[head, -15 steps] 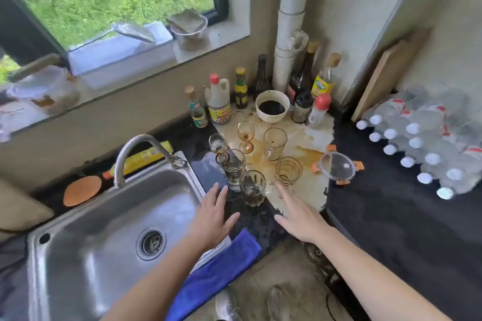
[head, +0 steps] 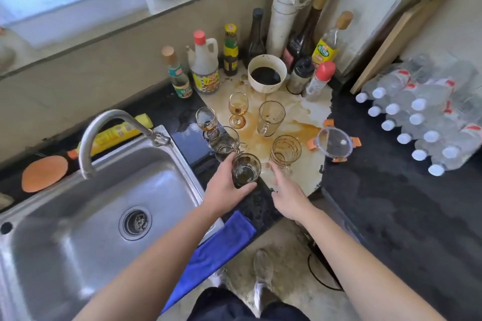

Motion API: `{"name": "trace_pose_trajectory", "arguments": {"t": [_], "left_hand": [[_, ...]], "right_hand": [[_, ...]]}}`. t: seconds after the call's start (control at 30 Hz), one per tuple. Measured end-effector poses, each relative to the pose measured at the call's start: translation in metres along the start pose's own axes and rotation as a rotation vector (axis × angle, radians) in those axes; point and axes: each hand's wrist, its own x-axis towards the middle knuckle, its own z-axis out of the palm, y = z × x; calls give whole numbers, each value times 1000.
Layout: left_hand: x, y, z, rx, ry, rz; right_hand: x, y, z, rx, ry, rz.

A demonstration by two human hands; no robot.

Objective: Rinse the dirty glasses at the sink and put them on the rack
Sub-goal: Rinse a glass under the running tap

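Note:
Several dirty glasses stand on a stained white sheet [head: 307,112] right of the steel sink [head: 78,216]. My left hand [head: 224,187] grips the nearest tumbler [head: 246,168], fingers and thumb curled round its base. Behind it stands another tumbler [head: 224,139], a small stemmed glass [head: 206,118], an amber stemmed glass [head: 238,109] and a tall mug [head: 270,118]. My right hand [head: 287,197] reaches with straight fingers toward an amber ribbed glass [head: 285,150], its fingertips just short of the glass's base. The tap [head: 104,130] arches over the sink. No rack is in view.
Sauce bottles [head: 204,65] and a bowl of dark liquid [head: 267,77] line the back corner. A clear lid with orange clips [head: 333,142] lies right of the glasses. A pack of water bottles [head: 427,117] sits at far right. A blue cloth [head: 221,245] hangs off the counter edge.
My left hand moved forward from the counter edge and closed round the nearest tumbler. My right hand moved forward toward the amber ribbed glass. The view dropped closer.

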Motion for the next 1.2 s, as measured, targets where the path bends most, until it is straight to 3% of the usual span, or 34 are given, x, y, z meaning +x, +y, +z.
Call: {"name": "trace_pose_trajectory", "arguments": {"t": [0.27, 0.47, 0.67, 1.0, 1.2], "left_hand": [[-25, -9, -7, 55, 40, 14], [-58, -16, -21, -78, 301, -130], [-73, -22, -18, -77, 234, -175], [-91, -19, -5, -126, 291, -253], [-110, -31, -31, -304, 382, -313]], "right_hand": [[-12, 3, -1, 28, -44, -28], [-11, -2, 13, -18, -153, -154], [-10, -5, 44, -121, -247, -300], [-13, -6, 45, -68, -253, -344], [-11, -40, 47, -79, -243, -458]]}}
